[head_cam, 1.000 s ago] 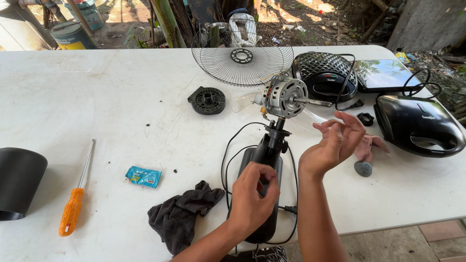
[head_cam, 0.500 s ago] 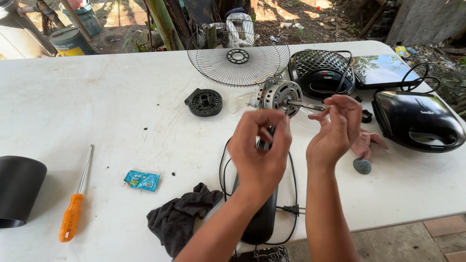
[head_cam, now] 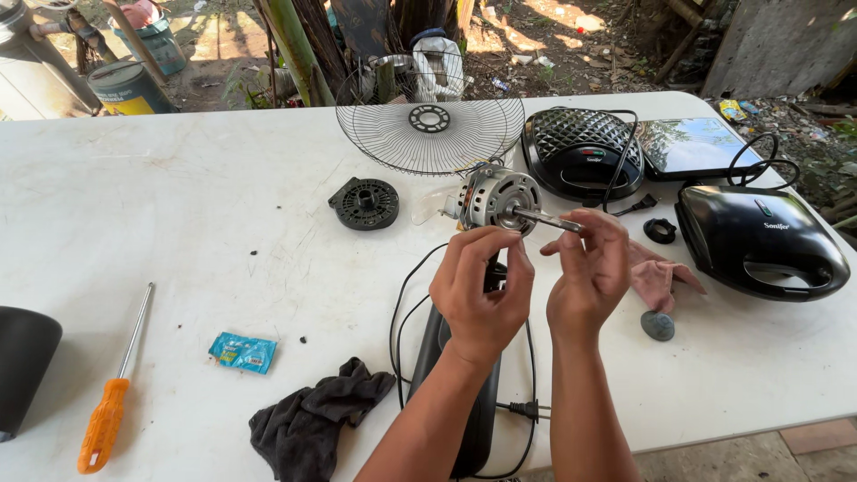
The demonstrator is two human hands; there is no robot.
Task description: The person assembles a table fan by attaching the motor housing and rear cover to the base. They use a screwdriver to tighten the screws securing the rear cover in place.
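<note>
A fan motor (head_cam: 494,196) with a bare metal shaft (head_cam: 536,217) sits on top of a black fan stand (head_cam: 473,415) that lies on the white table (head_cam: 178,223). My right hand (head_cam: 589,272) pinches the outer end of the shaft with its fingertips. My left hand (head_cam: 482,290) is raised just in front of the motor, below the shaft, with thumb and fingers curled together. Whether it holds something small is hidden by the fingers. The stand's black cord (head_cam: 402,303) loops around my forearms.
A wire fan guard (head_cam: 428,125) and a black round plastic part (head_cam: 364,203) lie behind the motor. Two black sandwich makers (head_cam: 759,241) (head_cam: 580,147), a pink rag (head_cam: 661,277) and a grey disc (head_cam: 658,325) are right. An orange screwdriver (head_cam: 112,406), blue sachet (head_cam: 243,352) and dark rag (head_cam: 312,419) lie left.
My left hand left the fan stand and rose to the motor, fingers pinched. My right hand moved in from the right and took the shaft's end.
</note>
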